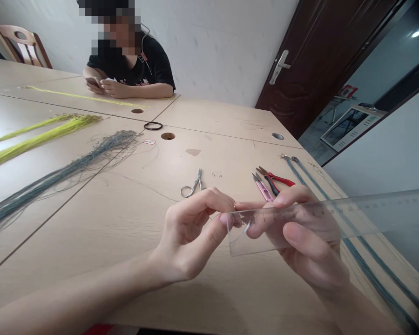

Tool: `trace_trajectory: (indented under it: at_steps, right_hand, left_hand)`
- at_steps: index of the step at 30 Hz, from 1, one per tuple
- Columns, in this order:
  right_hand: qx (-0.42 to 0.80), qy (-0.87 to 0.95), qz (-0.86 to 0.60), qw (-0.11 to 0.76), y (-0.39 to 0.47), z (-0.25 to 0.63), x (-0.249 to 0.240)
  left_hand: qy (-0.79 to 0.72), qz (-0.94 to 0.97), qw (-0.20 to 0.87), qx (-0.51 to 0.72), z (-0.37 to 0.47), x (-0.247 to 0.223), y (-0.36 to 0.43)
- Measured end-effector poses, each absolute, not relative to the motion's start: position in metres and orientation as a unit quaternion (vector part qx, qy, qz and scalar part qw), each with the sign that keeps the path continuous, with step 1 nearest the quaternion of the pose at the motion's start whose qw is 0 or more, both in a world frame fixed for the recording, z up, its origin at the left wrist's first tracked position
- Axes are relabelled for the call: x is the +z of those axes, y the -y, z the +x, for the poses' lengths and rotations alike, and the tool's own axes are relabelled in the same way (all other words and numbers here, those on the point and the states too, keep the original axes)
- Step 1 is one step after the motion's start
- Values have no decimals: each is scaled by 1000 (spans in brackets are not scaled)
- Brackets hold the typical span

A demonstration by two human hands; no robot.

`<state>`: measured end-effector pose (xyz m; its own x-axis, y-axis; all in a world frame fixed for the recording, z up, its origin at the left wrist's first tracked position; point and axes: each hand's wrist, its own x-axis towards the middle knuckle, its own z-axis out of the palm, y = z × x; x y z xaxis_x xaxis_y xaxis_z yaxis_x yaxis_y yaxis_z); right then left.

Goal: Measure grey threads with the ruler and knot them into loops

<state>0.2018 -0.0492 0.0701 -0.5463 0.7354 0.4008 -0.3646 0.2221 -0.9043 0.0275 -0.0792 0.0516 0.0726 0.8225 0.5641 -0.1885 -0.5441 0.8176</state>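
Note:
My right hand grips a clear plastic ruler, its thumb on the near face and fingers behind. The ruler's zero end points left. At that end, my left hand pinches with thumb and index finger at the ruler's upper corner. A tiny gold-coloured piece shows at those fingertips; what else they hold is too small to make out. Just beyond the hands lie silver scissors, pink snips and pliers with red and black handles.
Grey-blue cords and yellow cords lie at the left of the table. More blue cords run along the right edge. A black ring lies near a cable hole. Across the table, a person holds a phone.

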Motion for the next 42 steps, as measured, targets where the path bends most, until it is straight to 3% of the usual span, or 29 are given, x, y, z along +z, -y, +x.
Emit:
trace_trajectory:
  at_steps: [42]
  right_hand:
    - [610,635,-133,456,50,204,72]
  left_hand:
    - [-253,627,384,629,28,53,79]
